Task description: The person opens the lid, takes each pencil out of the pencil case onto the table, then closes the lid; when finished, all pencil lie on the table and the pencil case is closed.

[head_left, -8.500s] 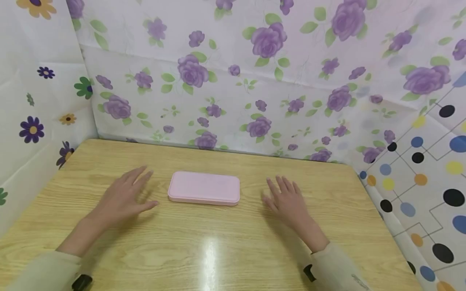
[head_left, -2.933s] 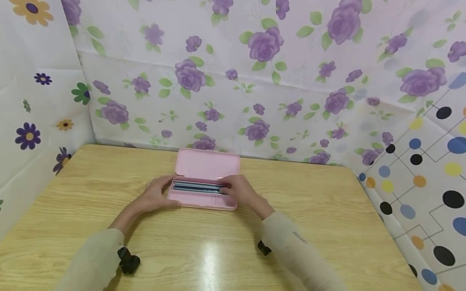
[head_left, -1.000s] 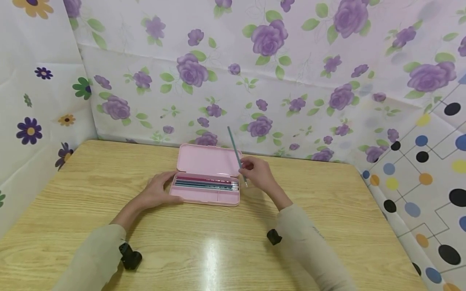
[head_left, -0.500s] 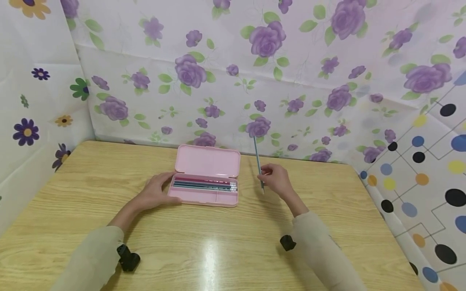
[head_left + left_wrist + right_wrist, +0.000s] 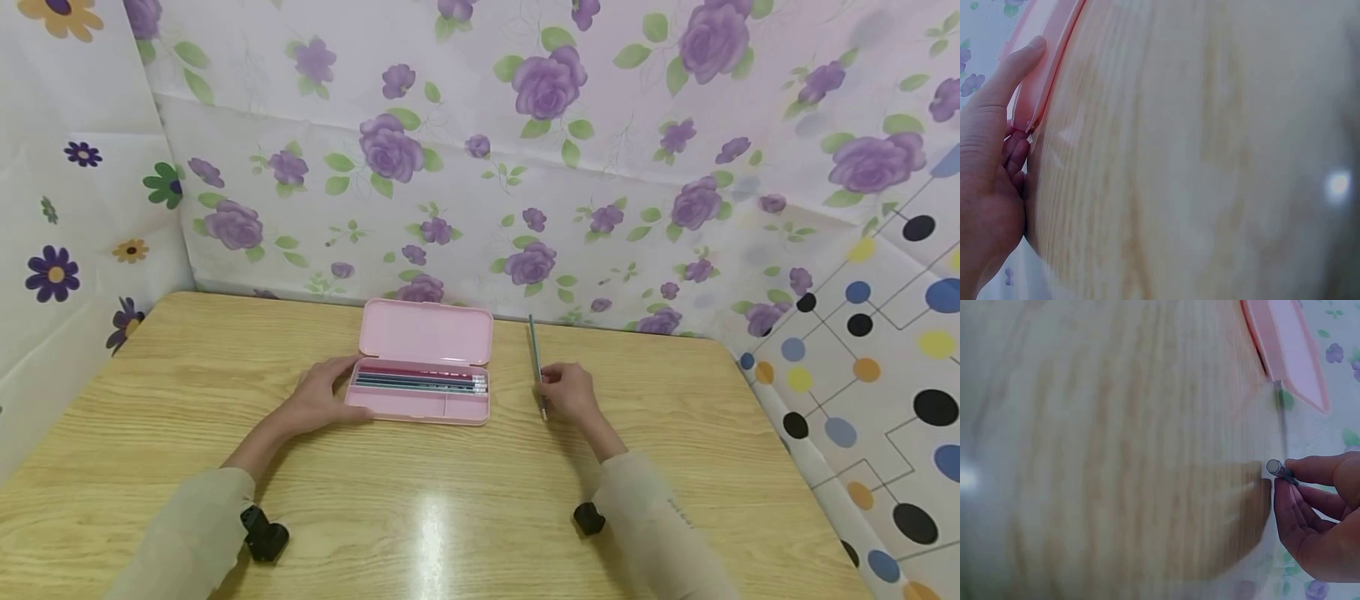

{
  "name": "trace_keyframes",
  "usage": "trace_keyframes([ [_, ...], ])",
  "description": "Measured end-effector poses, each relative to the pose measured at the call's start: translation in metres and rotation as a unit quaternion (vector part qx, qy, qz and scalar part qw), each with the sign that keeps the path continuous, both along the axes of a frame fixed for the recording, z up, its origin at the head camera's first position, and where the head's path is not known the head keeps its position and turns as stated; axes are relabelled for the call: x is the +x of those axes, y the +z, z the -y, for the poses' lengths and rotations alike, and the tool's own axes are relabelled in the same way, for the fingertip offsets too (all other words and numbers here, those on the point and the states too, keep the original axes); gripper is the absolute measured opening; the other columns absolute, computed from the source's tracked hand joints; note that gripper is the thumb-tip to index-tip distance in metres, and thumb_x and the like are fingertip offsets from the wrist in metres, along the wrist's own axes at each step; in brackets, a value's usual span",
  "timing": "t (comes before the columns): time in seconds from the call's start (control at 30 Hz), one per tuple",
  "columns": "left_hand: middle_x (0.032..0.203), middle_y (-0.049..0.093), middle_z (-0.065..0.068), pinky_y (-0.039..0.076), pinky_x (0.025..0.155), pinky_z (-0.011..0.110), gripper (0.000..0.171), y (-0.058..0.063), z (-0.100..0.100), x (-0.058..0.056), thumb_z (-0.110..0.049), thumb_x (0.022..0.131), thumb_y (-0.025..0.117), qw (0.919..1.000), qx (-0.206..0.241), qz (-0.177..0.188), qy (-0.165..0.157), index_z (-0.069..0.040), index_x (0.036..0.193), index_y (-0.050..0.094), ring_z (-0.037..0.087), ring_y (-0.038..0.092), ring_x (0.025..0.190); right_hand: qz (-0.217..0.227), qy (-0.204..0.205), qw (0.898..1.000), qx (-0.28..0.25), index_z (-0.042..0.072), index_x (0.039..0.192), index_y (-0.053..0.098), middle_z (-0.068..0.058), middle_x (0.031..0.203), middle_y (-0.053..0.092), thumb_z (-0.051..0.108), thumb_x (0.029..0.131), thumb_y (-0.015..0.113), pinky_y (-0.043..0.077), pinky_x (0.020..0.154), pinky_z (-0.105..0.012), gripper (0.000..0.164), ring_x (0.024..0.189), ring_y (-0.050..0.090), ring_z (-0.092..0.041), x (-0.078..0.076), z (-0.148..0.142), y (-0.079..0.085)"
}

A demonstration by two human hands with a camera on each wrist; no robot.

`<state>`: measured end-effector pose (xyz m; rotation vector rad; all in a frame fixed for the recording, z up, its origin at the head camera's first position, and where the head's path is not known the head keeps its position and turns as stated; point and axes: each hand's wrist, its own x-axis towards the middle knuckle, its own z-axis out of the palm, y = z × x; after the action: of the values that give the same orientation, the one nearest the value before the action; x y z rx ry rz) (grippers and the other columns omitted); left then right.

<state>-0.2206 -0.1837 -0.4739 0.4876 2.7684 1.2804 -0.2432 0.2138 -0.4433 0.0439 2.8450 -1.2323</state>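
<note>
A pink pencil case (image 5: pixel 405 405) lies on the table with its lid (image 5: pixel 426 332) tipped back. Several dark pencils (image 5: pixel 412 382) and a red one behind them fill its rear compartment, white erasers to the right. My left hand (image 5: pixel 317 402) holds the case's left end, thumb along the front edge and fingers behind, as the left wrist view also shows. To the right of the case, my right hand (image 5: pixel 573 392) pinches a teal pencil (image 5: pixel 536 346) low down, between thumb and fingers. Its eraser end (image 5: pixel 1275 467) faces the camera in the right wrist view, close over the table.
The wooden table (image 5: pixel 360 508) reaches back to a floral cloth (image 5: pixel 480 183) hung behind it. A dotted cloth (image 5: pixel 892 400) borders the right side, another flowered cloth (image 5: pixel 82 200) the left. A black wrist camera (image 5: pixel 264 535) hangs at the left sleeve.
The case was closed at first, then opened. My right hand has drawn the teal pencil out, carried it right and lowered it toward the table; my left hand stays on the case.
</note>
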Motion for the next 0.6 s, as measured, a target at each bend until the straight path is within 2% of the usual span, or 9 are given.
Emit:
trace_keyframes([
  [0.33,0.144,0.042,0.021,0.021,0.105,0.062,0.099,-0.0013,-0.0008,-0.0019,-0.042,0.068,0.086,1.0,0.005,0.003,0.0,-0.006,0.147,0.04,0.042,0.032,0.132,-0.016,-0.008,1.0,0.017,-0.011,0.107,0.067,-0.015,0.09,0.068,0.001,0.083,0.072,0.056,0.068,-0.03,0.027,0.085,0.065,-0.027,0.0039,0.0065,-0.0032],
  [0.6,0.145,0.041,0.021,0.02,0.105,0.064,0.1,-0.002,0.0002,-0.0023,-0.043,0.068,0.086,1.0,0.004,0.008,-0.001,-0.006,0.148,0.038,0.043,0.031,0.133,-0.023,0.0,0.999,0.032,-0.012,0.106,0.067,-0.013,0.087,0.067,-0.001,0.082,0.071,0.055,0.067,-0.03,0.027,0.08,0.065,-0.024,0.0042,0.0093,-0.0061],
])
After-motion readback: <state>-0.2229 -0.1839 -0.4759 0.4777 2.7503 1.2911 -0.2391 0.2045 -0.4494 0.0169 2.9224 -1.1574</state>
